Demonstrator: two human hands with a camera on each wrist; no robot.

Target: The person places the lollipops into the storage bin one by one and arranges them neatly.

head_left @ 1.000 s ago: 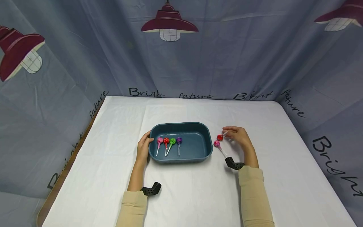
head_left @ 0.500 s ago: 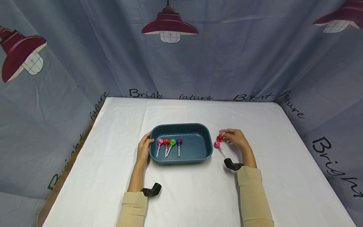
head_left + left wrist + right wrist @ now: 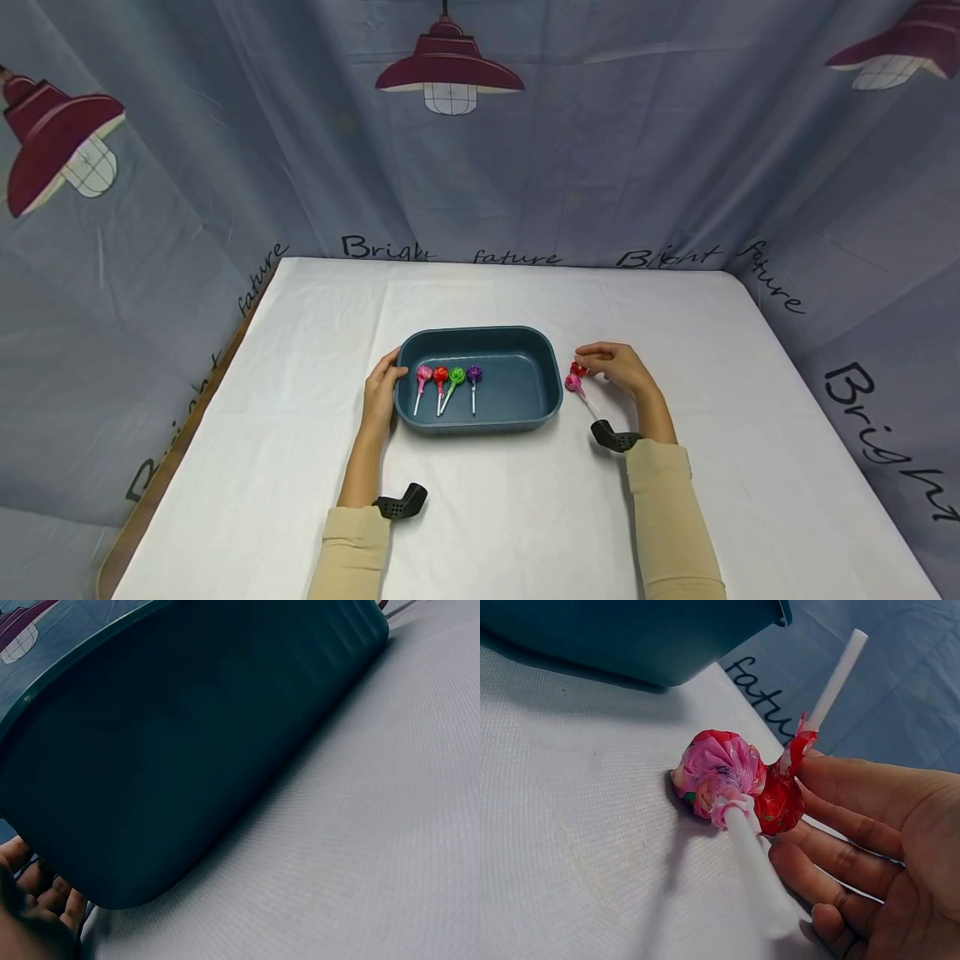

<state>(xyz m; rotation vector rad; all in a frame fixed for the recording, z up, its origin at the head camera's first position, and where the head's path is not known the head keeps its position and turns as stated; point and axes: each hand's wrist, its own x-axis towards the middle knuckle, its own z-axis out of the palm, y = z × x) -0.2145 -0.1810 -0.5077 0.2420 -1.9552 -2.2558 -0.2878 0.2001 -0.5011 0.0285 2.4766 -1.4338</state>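
Note:
My left hand (image 3: 379, 394) holds the left end of a dark blue-green tray (image 3: 520, 385), its thumb over the rim and its fingers along the outside. Right of the tray, my right hand (image 3: 619, 365) pinches a red-wrapped lollipop (image 3: 781, 801), thumb at the wrapper's twist below the white stick. Its stick points up and away in the right wrist view. A pink lollipop (image 3: 718, 771) lies on the cloth against the red one, stick toward the wrist. Inside the tray, toward its left side, lie pink (image 3: 423, 372), red (image 3: 440, 375), green (image 3: 457, 376) and purple lollipops (image 3: 474, 374) in a row.
A white cloth (image 3: 480, 517) covers the table, whose brown wooden edge (image 3: 180, 442) shows at left. Grey-blue curtains (image 3: 600, 150) printed with red lamps and lettering surround it. Each wrist wears a black camera mount (image 3: 401, 502).
My right hand has moved a little left and nearer, and the red lollipop has shifted slightly with it, up against the pink one. My left hand and the tray stay put.

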